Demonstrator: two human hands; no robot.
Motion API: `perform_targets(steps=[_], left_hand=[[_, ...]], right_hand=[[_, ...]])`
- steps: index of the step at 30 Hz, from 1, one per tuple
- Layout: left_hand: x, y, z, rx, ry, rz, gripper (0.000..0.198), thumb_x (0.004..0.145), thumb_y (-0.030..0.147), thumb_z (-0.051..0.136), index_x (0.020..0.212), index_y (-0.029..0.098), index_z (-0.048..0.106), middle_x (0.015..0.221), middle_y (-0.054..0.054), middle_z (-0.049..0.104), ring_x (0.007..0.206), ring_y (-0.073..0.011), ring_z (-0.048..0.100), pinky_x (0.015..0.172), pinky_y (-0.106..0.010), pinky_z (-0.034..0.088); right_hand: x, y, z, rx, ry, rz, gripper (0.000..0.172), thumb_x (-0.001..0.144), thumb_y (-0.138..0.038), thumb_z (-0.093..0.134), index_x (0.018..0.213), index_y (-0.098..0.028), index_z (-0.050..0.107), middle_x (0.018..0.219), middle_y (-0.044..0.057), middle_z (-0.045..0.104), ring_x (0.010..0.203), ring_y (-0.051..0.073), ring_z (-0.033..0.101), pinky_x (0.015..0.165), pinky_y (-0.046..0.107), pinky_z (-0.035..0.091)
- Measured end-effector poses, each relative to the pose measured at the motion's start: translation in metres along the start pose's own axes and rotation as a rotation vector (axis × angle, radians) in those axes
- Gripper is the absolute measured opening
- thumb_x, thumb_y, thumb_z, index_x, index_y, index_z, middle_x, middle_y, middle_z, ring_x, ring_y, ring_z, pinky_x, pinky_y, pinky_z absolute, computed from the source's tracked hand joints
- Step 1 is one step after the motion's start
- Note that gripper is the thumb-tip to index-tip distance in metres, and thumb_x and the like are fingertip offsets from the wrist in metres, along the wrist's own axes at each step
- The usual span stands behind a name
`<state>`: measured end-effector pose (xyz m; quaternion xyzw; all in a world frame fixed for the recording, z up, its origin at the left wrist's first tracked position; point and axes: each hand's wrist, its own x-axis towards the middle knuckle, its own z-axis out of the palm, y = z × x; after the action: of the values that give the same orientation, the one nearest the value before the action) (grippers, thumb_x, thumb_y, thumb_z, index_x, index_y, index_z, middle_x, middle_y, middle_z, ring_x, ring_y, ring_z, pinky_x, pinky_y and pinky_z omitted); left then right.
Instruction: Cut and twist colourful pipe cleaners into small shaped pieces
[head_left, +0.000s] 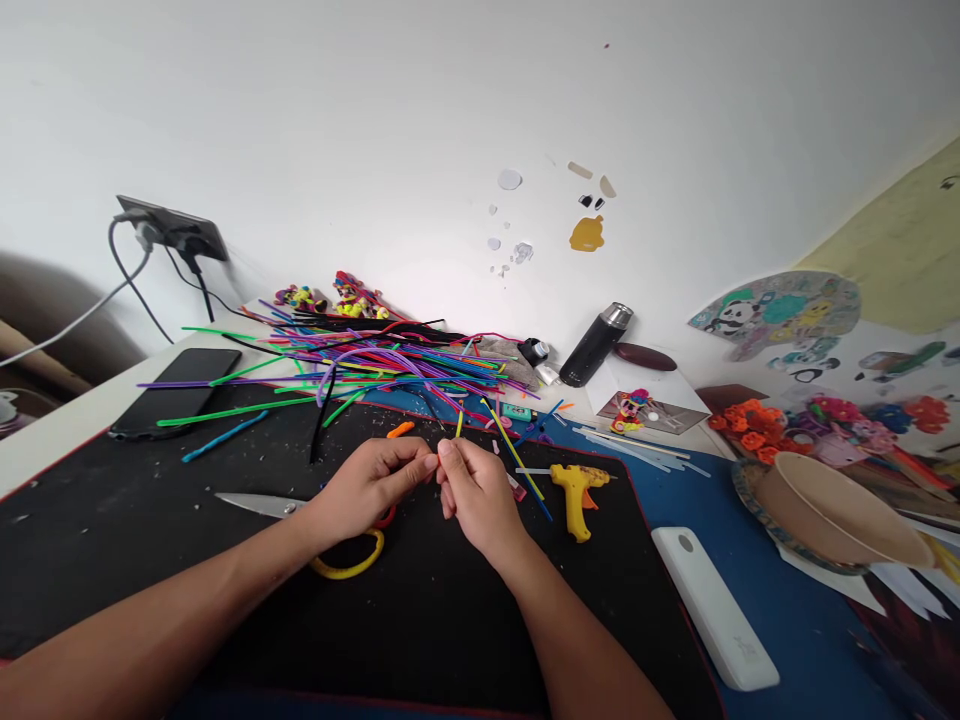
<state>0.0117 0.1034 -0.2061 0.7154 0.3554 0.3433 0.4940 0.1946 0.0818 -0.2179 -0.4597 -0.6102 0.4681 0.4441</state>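
Observation:
Over the black mat (450, 640), my left hand (371, 485) and my right hand (480, 490) meet with thumbs and forefingers pinched together. Whatever lies between the fingertips is tiny and mostly covered; a hint of orange shows there. Just behind the fingers lies a short orange pipe cleaner piece (400, 429). A yellow pipe cleaner (460, 424) sticks up behind my right hand. Scissors (349, 572) with yellow and red handles lie partly under my left hand and wrist. To the right of my right hand rests a yellow hot glue gun (576, 498).
A heap of coloured pipe cleaners (390, 360) spreads along the wall, with a black phone (176, 390) left of it. A thermos (596, 345), glue sticks (645, 448), a white power bank (716, 610) and a beige bowl (847, 510) stand or lie to the right.

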Motion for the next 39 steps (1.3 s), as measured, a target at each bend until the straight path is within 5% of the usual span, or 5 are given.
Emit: perform_targets(steps=[10, 26, 39], left_hand=[[0.000, 0.003, 0.001, 0.046, 0.005, 0.058, 0.047, 0.103, 0.052, 0.052, 0.072, 0.018, 0.056, 0.064, 0.004, 0.046, 0.059, -0.0107, 0.039, 0.054, -0.022, 0.034], [0.000, -0.018, 0.002, 0.663, 0.195, 0.367, 0.029, 0.109, 0.034, 0.047, 0.096, 0.019, 0.068, 0.079, -0.003, 0.073, 0.067, -0.0162, 0.068, 0.063, -0.024, 0.046], [0.000, 0.002, 0.002, 0.401, 0.129, 0.183, 0.036, 0.107, 0.039, 0.046, 0.081, 0.019, 0.062, 0.067, 0.003, 0.062, 0.060, -0.0126, 0.058, 0.061, -0.022, 0.043]], right_hand=[[-0.001, -0.005, 0.003, -0.042, 0.023, 0.029, 0.052, 0.106, -0.061, 0.046, 0.070, -0.023, 0.046, 0.048, -0.007, 0.042, 0.038, 0.010, 0.040, 0.044, 0.025, 0.030], [0.005, 0.009, 0.004, 0.134, 0.006, 0.096, 0.052, 0.104, -0.065, 0.049, 0.073, -0.023, 0.047, 0.046, -0.009, 0.042, 0.035, 0.009, 0.041, 0.040, 0.023, 0.032], [0.001, -0.004, 0.001, 0.149, -0.065, 0.090, 0.054, 0.103, -0.069, 0.047, 0.080, -0.021, 0.054, 0.054, -0.006, 0.051, 0.041, 0.010, 0.048, 0.042, 0.021, 0.034]])
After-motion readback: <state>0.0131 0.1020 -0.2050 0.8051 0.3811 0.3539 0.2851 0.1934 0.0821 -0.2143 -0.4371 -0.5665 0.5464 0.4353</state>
